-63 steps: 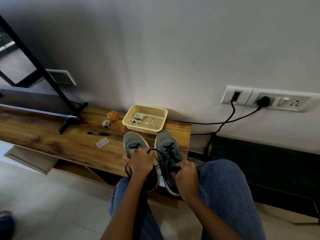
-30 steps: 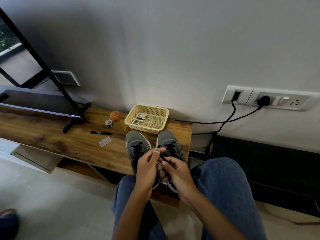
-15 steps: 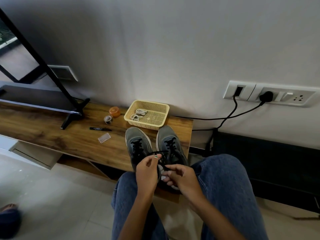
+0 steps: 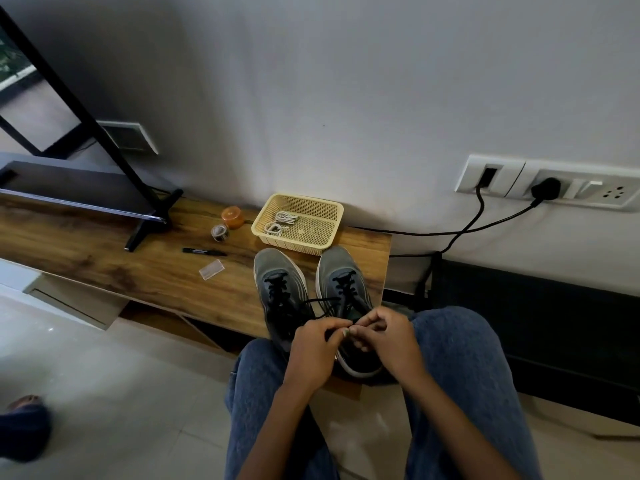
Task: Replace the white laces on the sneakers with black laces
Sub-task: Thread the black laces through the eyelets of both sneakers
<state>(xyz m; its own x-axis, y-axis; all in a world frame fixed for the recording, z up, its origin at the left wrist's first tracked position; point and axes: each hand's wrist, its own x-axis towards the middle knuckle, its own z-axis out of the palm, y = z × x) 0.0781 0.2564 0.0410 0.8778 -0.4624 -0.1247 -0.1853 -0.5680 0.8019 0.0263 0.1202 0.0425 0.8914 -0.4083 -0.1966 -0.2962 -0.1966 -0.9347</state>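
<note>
While both sneakers (image 4: pixel 313 299) sit toes-to-wall at the table (image 4: pixel 138 271) edge, already strung with black laces (image 4: pixel 322 301), the left hand (image 4: pixel 313 351) and right hand (image 4: pixel 388 337) each pinch a lace end, grips closed, apparently tying; white laces (image 4: pixel 280 221) lie in the basket (image 4: pixel 332 209) behind.

Illumination is dim and soft, entering from the window (image 4: pixel 20 81) at upper left. Right side falls into shadow. Wide-angle distortion bends the edges; hands show slight motion blur.
</note>
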